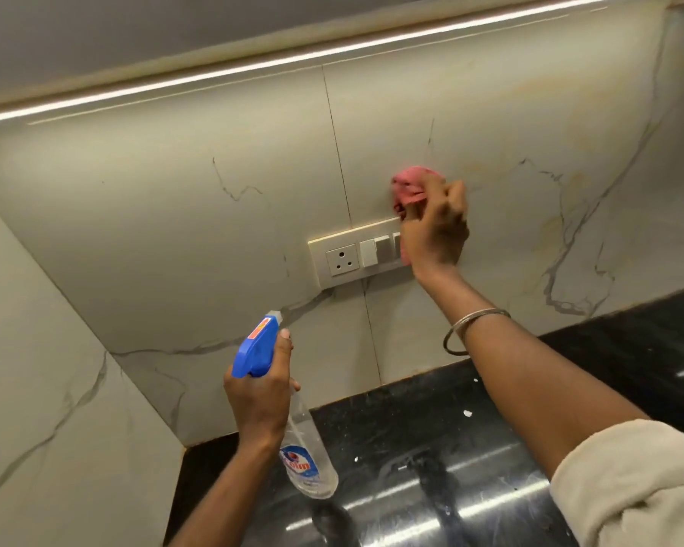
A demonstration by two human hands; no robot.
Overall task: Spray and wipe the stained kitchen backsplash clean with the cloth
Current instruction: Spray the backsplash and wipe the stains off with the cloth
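Gleaming black countertop (419,432) under veined backsplash (198,238) with switch plate (346,256).

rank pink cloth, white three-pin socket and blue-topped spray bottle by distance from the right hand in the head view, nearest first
1. Crumpled pink cloth: gripped by the right hand.
2. White three-pin wall socket: just to its left.
3. Blue-topped clear spray bottle: lower left, in the left hand.
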